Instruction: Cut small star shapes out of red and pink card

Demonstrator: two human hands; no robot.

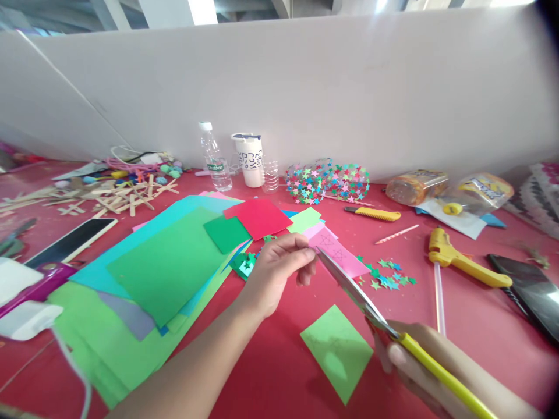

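Observation:
My right hand (410, 352) grips yellow-handled scissors (362, 299), their long metal blades pointing up and left. The blade tips reach the fingertips of my left hand (282, 267). Thumb and forefinger of that hand are pinched together; whatever lies between them is too small or hidden to make out. Behind the blades is a pink paper (345, 259) with stars drawn in outline. Below, a light green paper square (336, 352) rests on the red table. Small cut stars (386, 276) in green and blue lie scattered to the right of the pink paper.
Coloured sheets (170, 262) are piled at left, near a phone (72, 241) and wooden sticks (126, 198). Along the wall stand a water bottle (215, 160), a white cup (248, 160) and star-filled containers (325, 181). Right are a box cutter (373, 214) and a yellow glue gun (467, 265).

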